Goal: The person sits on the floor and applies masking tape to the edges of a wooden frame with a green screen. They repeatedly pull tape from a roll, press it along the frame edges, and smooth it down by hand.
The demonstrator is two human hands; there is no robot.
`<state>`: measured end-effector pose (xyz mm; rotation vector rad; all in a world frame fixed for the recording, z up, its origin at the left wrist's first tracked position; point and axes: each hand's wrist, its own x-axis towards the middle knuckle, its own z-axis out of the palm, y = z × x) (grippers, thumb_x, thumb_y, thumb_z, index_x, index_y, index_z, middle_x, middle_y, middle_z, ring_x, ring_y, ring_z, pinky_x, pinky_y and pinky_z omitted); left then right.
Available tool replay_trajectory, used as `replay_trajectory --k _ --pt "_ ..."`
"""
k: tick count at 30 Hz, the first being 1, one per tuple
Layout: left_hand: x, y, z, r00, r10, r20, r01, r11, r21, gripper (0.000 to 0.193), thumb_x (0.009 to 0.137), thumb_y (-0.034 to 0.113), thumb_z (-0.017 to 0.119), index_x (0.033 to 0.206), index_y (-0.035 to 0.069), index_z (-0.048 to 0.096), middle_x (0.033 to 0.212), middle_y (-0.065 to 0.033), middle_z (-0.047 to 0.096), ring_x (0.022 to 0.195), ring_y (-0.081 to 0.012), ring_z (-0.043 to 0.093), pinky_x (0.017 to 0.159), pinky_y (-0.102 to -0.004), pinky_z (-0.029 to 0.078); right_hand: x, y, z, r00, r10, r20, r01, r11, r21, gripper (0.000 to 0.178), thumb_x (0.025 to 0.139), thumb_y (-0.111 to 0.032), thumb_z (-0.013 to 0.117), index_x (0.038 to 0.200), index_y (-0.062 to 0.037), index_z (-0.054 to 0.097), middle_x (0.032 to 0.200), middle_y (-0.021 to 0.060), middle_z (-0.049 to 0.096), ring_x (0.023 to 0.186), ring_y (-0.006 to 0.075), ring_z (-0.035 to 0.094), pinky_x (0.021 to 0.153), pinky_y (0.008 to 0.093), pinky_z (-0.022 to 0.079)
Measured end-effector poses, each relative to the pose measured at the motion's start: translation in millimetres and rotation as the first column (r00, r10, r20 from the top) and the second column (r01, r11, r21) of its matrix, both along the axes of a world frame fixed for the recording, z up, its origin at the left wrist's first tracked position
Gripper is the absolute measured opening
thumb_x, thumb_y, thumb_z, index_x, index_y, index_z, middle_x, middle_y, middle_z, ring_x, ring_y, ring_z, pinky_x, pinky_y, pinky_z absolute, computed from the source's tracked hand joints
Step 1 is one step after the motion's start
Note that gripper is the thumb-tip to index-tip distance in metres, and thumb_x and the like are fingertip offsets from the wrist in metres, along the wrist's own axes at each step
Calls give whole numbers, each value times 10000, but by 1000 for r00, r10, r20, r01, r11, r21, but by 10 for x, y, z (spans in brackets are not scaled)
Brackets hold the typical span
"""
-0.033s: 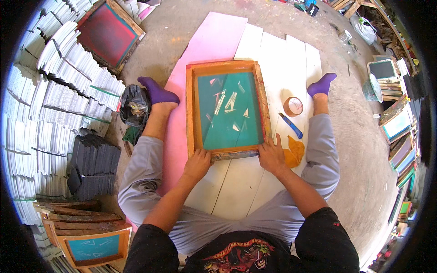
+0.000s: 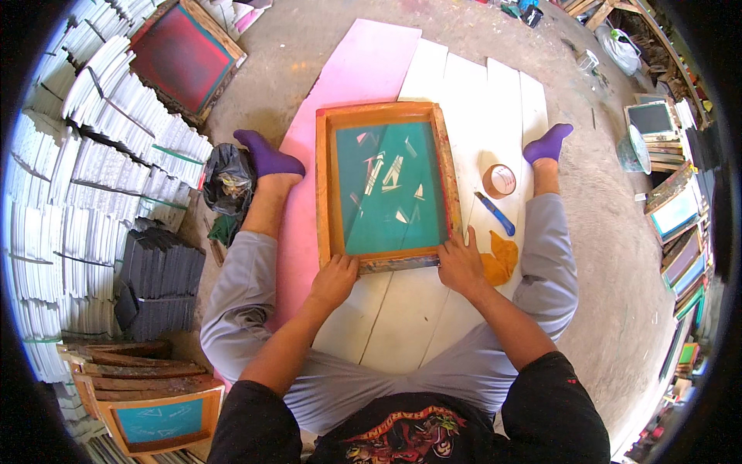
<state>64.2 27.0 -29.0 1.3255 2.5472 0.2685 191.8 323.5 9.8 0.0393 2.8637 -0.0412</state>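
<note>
A wooden-framed silk screen (image 2: 390, 185) with green mesh lies between my legs. Clear, sliver-shaped openings show in the middle of its mesh. My left hand (image 2: 335, 280) is closed on the near left corner of the frame, fingers curled over the rim. At the near right corner, my right hand (image 2: 461, 267) grips the wood, its thumb side on the inner edge. Just right of the frame are a roll of brown tape (image 2: 499, 181), a blue utility knife (image 2: 495, 213) and a crumpled orange cloth (image 2: 501, 258).
Under the screen lie white boards (image 2: 471, 108) and a pink board (image 2: 363, 58). Tied paper stacks (image 2: 85, 209) line the left, with a dark stack (image 2: 158, 282) and a black plastic bag (image 2: 229, 179) nearby. Other framed screens (image 2: 158, 421) lean at lower left and along the right.
</note>
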Motion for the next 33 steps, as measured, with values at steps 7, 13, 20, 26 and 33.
replay_trajectory --k 7,13,20,26,33 --pt "-68 -59 12 995 -25 94 23 999 26 442 888 174 700 1273 -15 593 1153 -186 651 1144 -355 593 961 -460 523 -299 -548 -168 998 -26 54 31 993 -113 399 735 -216 733 1076 -13 685 1111 161 650 1140 345 574 1019 553 426" --pt "-302 -162 279 939 340 45 -337 893 299 483 863 185 750 1271 -21 596 1120 -183 649 1089 -331 599 881 -395 515 -479 -1032 -364 996 -81 -23 72 962 -262 453 703 -242 746 1076 -8 640 1071 146 607 1057 327 568 920 473 475" --pt "-399 -264 0 707 511 489 -678 685 266 376 876 110 747 1192 -44 614 875 -190 669 734 -313 649 693 -421 524 -685 -1483 -373 999 -32 -12 25 924 -381 465 733 -251 723 1103 21 652 1137 163 602 1120 334 555 947 513 462" --pt "-460 -267 -6 621 536 572 -732 658 178 352 854 87 764 1160 -16 622 855 -190 666 729 -314 649 680 -418 517 -931 -1849 -363 1000 9 -19 -17 868 -497 482 729 -224 722 1129 28 627 1141 163 584 1104 343 547 937 488 468" --pt "-432 -301 -89 654 535 536 -715 669 205 365 858 109 766 1172 -11 622 862 -189 672 745 -319 658 697 -436 522 -803 -1582 -378 997 2 -83 -47 837 -545 479 726 -254 742 1122 -14 621 1103 154 574 1085 341 551 887 487 502"
